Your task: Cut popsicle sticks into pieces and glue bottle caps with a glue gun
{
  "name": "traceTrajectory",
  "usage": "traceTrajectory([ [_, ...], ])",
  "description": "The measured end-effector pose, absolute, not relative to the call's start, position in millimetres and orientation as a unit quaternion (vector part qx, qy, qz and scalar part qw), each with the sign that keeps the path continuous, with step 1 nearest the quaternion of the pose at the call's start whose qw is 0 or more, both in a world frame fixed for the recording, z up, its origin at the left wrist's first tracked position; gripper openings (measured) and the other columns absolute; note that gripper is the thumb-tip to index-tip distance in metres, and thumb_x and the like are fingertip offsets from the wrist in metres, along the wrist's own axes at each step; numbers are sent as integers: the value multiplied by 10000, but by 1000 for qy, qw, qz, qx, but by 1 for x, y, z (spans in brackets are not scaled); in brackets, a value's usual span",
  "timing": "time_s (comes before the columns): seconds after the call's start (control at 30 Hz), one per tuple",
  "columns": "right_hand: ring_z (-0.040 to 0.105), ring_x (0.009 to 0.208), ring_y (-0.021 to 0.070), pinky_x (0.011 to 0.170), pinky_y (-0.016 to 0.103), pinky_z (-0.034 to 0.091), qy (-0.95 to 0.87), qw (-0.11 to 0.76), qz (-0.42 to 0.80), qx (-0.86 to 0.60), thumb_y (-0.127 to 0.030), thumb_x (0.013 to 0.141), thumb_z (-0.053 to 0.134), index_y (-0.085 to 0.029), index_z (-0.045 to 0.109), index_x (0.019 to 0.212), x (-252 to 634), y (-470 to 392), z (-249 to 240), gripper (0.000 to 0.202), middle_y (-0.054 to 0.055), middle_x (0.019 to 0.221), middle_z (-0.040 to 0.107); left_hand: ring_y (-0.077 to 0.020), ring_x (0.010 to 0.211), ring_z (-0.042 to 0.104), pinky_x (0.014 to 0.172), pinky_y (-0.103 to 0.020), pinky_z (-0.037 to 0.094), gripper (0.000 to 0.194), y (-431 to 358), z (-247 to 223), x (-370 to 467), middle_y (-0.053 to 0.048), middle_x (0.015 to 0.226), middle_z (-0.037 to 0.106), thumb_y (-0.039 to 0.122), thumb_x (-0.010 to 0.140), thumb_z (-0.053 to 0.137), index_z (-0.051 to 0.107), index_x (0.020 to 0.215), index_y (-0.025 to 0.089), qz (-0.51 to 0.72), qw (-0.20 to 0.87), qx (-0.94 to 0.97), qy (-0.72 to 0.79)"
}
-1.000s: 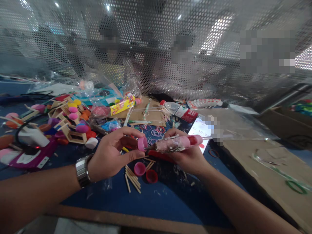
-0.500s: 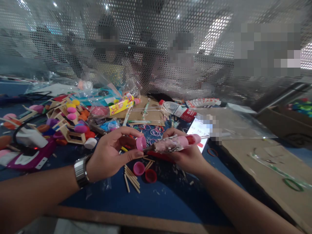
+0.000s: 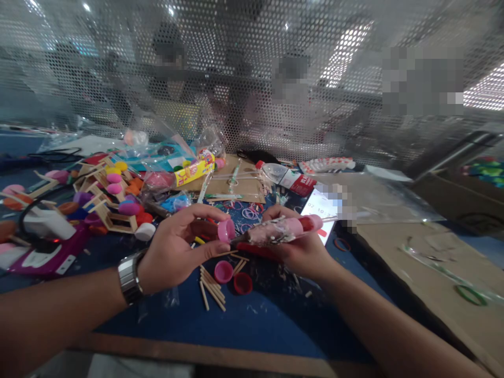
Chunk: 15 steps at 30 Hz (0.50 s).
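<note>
Between thumb and fingers, my left hand (image 3: 177,249) pinches a small pink bottle cap (image 3: 226,230), its open side turned to the right. My right hand (image 3: 301,252) grips a pink hot glue gun (image 3: 271,231) crusted with dried glue; a clear glue stick pokes out of its back end. The dark nozzle is at the cap's lower rim; whether it touches cannot be told. Below the hands, a second pink cap (image 3: 223,272) and a red cap (image 3: 243,283) lie on the blue table (image 3: 275,325), beside several short wooden sticks (image 3: 212,287).
At the left are caps and wooden stick frames (image 3: 118,210) in a heap, with a purple power strip (image 3: 51,252). Behind the hands lie a yellow box (image 3: 195,170), a plastic bottle (image 3: 289,178) and a lit phone (image 3: 321,210). Cardboard (image 3: 413,273) covers the right side.
Both hands hold nearly the same pose, cap and glue gun still close together. The whole view has shifted very slightly.
</note>
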State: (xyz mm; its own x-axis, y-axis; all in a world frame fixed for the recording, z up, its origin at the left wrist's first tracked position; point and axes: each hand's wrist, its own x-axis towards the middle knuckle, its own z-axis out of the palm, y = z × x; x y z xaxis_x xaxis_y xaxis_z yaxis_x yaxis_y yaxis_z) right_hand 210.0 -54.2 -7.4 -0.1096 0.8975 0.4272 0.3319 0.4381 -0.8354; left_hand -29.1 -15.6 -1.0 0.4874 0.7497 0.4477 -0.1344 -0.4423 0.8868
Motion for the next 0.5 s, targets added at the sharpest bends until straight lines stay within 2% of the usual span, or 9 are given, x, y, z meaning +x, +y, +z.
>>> traceTrajectory([
  [0.3, 580, 603, 145, 546, 271, 466, -703, 493, 259, -442, -291, 789, 726, -224, 577, 826, 210, -53, -7, 167, 1, 739, 646, -127, 812, 728, 736, -196, 622, 327, -16, 2, -28, -25, 910, 725, 154, 763, 819, 662, 1048, 195, 465, 485, 710, 211],
  [0.5, 591, 587, 149, 565, 284, 488, -692, 494, 293, -437, -299, 768, 746, -229, 542, 823, 209, -53, -4, 223, -3, 720, 665, -142, 799, 729, 707, -204, 624, 330, -16, 3, -28, -45, 903, 728, 163, 755, 826, 661, 1041, 176, 467, 479, 711, 218],
])
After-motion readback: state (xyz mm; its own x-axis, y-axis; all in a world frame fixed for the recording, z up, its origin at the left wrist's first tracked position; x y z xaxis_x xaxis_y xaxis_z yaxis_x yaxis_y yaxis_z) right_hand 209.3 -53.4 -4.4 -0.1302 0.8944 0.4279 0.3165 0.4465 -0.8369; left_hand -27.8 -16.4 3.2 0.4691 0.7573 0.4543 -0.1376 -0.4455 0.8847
